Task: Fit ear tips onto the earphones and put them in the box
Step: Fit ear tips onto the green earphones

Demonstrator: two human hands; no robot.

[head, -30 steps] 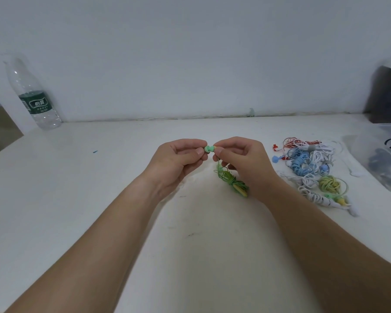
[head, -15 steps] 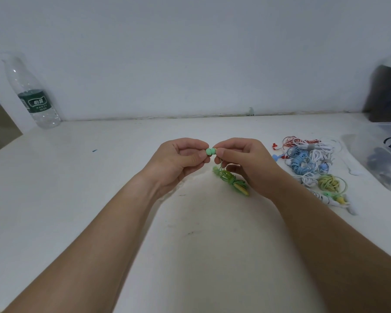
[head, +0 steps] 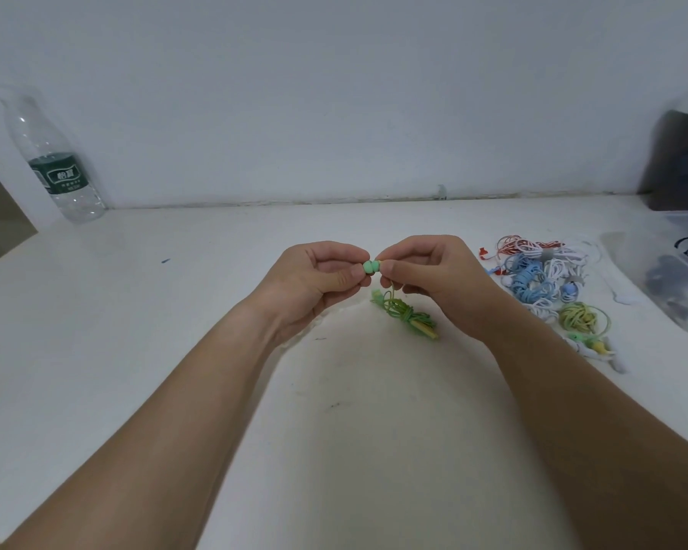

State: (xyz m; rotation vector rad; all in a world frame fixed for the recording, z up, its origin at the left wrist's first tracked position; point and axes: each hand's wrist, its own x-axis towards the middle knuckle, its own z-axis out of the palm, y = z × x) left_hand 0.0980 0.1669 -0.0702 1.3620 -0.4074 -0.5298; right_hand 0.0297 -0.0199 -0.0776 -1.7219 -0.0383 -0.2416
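Above the white table (head: 175, 351), my left hand (head: 314, 279) pinches a small green ear tip (head: 368, 267) between thumb and forefinger. My right hand (head: 433, 275) pinches the green earbud (head: 375, 266) pressed against that tip. The green earphone's coiled cable (head: 408, 315) hangs from my right hand and lies on the table below it. A clear plastic box (head: 676, 287) with dark items inside stands at the right edge.
A pile of several bundled earphones (head: 541, 279), red, blue, white and yellow-green, lies right of my hands. A plastic water bottle (head: 56, 160) stands at the back left by the wall. A dark object (head: 680, 160) sits at the back right.
Both hands have stayed together at the same spot, working the tip against the earbud. The coiled cable has shifted slightly.
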